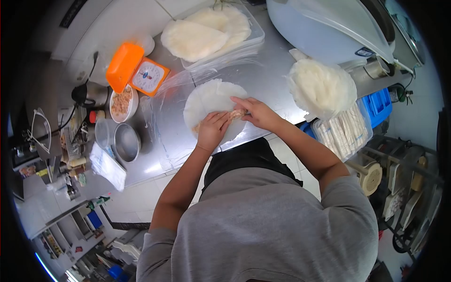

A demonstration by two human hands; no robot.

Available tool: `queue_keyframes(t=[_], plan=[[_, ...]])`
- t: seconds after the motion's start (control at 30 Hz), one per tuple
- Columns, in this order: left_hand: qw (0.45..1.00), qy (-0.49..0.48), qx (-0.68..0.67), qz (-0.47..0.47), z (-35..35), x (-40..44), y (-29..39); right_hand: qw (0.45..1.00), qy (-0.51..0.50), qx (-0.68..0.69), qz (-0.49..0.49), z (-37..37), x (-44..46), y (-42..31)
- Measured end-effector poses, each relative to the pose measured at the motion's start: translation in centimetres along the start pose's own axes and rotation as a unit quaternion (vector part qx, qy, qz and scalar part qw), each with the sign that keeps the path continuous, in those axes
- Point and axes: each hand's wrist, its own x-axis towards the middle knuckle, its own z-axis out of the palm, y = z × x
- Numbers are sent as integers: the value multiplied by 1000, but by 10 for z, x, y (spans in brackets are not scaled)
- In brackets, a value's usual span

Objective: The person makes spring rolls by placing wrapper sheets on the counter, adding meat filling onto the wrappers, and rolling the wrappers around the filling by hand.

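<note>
A round, whitish rice paper wrapper point(199, 101) lies flat on the steel counter, with a strip of minced filling point(237, 114) across its lower half. My left hand point(213, 128) rests on the strip, fingers pressed together and closed over it, hiding its middle part. A little filling shows past the left fingertips. My right hand point(258, 113) holds the strip's right end, with the index finger stretched along its far side and the other fingers curled close to it. Both hands touch the filling and are near each other.
Wrapper stacks lie in a plastic tray point(257, 35) behind and in a pile point(324, 87) at right. At left are an orange scale point(157, 70), a bowl of mince point(132, 107) and a metal bowl point(127, 141). White rolls point(345, 129) fill a container at right.
</note>
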Motion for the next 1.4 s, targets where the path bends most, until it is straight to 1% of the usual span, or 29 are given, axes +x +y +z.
queue_keyframes(t=[0.07,0.17,0.2,0.27,0.3,0.37,0.47,0.5,0.6,0.7,0.8,0.9,0.93,1.0,1.07,1.13,1.17,1.27,1.3,1.37,1.4], plan=[[1000,-7,8,-10,-3,-6,6,1000,-9,-10,2,-1,-8,6],[999,-11,27,-35,-4,3,21,1000,14,25,10,-6,-10,0],[998,-1,55,-32,0,7,24,1000,22,-4,8,-3,-11,3],[999,9,53,5,14,14,21,997,34,-63,6,4,-11,13],[998,14,51,23,17,17,21,999,26,-33,15,2,-11,15],[999,6,39,26,19,20,20,999,10,25,30,-5,-14,19],[999,-5,37,16,18,29,31,985,34,146,85,-15,-21,9],[999,-8,40,8,19,30,37,984,35,147,94,-14,-22,10],[997,19,44,68,36,38,38,981,38,157,109,-13,-22,17],[998,-25,-4,63,38,42,32,979,48,165,108,-11,-23,20],[997,-56,-52,-13,21,38,33,982,50,149,107,-11,-22,20],[996,-86,-8,-33,-3,9,3,984,52,139,100,-11,-22,23],[995,-90,-5,-53,-13,-1,-5,983,52,145,100,-11,-22,22],[991,-94,2,-95,-28,-18,-18,982,52,153,99,-11,-23,24],[991,-81,-9,-103,-34,-32,-27,981,51,158,98,-8,-22,27],[992,-68,-5,-106,-41,-30,-22,996,71,21,43,-9,-17,11],[992,-63,3,-106,-39,-29,-17,995,81,-48,14,-8,-14,3],[992,-54,20,-115,-30,-30,-15,980,90,-143,-105,20,9,-23],[991,-52,24,-118,-27,-31,-19,980,47,-168,-94,32,18,-28],[996,-43,21,-82,-24,-33,-28,973,-39,-217,-70,58,34,-28],[997,-39,21,-64,-28,-32,-29,970,-44,-230,-65,68,37,-25]])
